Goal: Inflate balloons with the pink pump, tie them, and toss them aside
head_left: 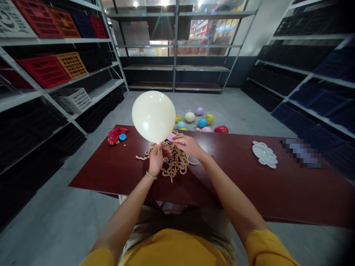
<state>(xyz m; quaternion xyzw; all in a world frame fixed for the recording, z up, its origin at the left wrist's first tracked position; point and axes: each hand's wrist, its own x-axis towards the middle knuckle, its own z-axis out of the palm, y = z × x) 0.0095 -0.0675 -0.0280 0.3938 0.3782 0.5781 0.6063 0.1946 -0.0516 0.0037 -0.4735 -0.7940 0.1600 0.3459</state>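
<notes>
A large pale-yellow inflated balloon (pixel 154 116) stands upright above the table, its neck pinched in the fingers of my left hand (pixel 156 160). My right hand (pixel 189 146) is just to the right, fingers bent over a heap of tan twisted cord (pixel 176 162). At its fingertips shows a pink flat piece (pixel 171 137), and a thin purplish thing lies along the fingers; I cannot make out what it is. The cord lies in loose loops on the dark red-brown table (pixel 230 184), partly behind both hands.
Red and blue deflated balloons (pixel 117 136) lie at the table's left end. A white scalloped palette (pixel 264 154) and a blurred flat object (pixel 302 152) lie on the right. Several coloured balloons (pixel 202 122) rest on the floor behind the table. Shelves with crates (pixel 44 72) stand around.
</notes>
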